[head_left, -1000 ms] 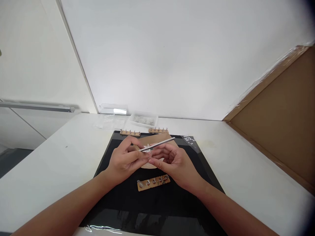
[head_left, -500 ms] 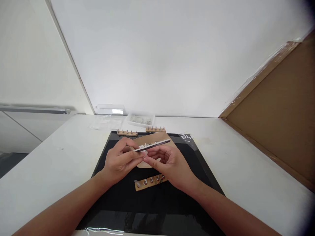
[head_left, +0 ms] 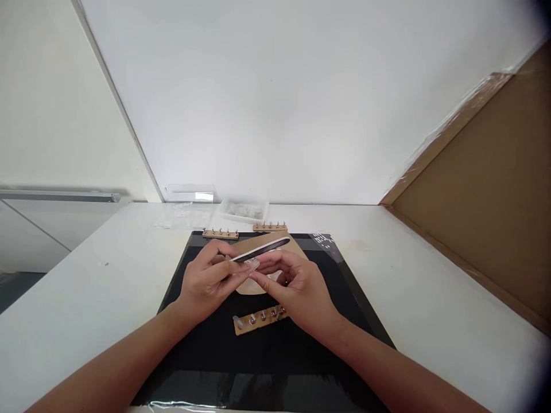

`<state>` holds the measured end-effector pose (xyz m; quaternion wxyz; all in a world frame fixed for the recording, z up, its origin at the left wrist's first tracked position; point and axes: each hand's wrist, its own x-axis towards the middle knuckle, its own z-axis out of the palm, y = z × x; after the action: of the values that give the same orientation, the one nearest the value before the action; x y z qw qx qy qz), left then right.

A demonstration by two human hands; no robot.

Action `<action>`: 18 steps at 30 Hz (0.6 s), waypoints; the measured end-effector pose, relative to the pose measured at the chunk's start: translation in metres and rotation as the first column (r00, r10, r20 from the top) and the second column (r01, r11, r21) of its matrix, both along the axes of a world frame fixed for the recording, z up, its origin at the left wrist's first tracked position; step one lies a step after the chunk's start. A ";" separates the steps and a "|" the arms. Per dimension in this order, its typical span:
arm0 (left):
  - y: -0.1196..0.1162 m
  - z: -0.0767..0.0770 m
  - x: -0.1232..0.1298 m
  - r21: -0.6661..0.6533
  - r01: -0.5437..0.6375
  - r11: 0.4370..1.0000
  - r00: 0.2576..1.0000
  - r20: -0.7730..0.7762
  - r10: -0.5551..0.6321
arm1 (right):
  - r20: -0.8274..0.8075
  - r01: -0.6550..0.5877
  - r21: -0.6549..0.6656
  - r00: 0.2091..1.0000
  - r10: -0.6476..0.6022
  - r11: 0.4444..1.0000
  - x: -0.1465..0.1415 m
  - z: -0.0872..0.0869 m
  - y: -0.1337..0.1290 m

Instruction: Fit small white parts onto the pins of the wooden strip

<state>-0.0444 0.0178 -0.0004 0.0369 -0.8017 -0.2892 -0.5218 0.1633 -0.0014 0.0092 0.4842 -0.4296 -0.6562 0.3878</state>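
My left hand (head_left: pixel 205 282) is closed around the near end of a nail file (head_left: pixel 269 246), dark on one face and pale along its edge. The file points up and to the right, over my right fingers. Just beneath it is a small clear piece, which looks like a false nail tip (head_left: pixel 253 266), between the fingertips of both hands. My right hand (head_left: pixel 303 287) pinches it between thumb and fingers. Below my hands lies a wooden strip (head_left: pixel 245 326) with several metal posts and a clear nail tip on its left end. My right hand hides its right end.
A brown sheet (head_left: pixel 297 245) lies behind my hands on a black mat (head_left: pixel 206 350). Two more wooden post strips (head_left: pixel 220 234) stand at its back edge. Behind are a clear tray of small pieces (head_left: pixel 244 210) and clear plastic packaging (head_left: pixel 183 215). Cardboard (head_left: pixel 477 183) rises at right.
The nail file has tilted more steeply and shifted slightly left, showing more of its dark face. The clear piece below it shows more plainly. Both hands stay nearly in place.
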 end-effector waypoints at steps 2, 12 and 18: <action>0.000 0.000 0.000 -0.007 -0.007 1.000 1.000 -0.002 0.007 | -0.021 0.006 -0.011 1.000 -0.006 1.000 0.000 -0.001 0.001; 0.003 -0.007 -0.002 -0.069 0.019 0.997 1.000 0.014 -0.018 | -0.010 0.007 0.026 1.000 -0.007 1.000 0.002 -0.002 0.005; 0.002 -0.006 -0.002 -0.103 0.064 0.993 0.998 0.015 -0.063 | 0.012 -0.033 0.084 0.999 0.032 0.996 0.002 0.001 0.004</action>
<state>-0.0466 0.0194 -0.0068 -0.0232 -0.8082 -0.2903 -0.5119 0.1654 0.0021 0.0105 0.4922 -0.4000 -0.6815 0.3652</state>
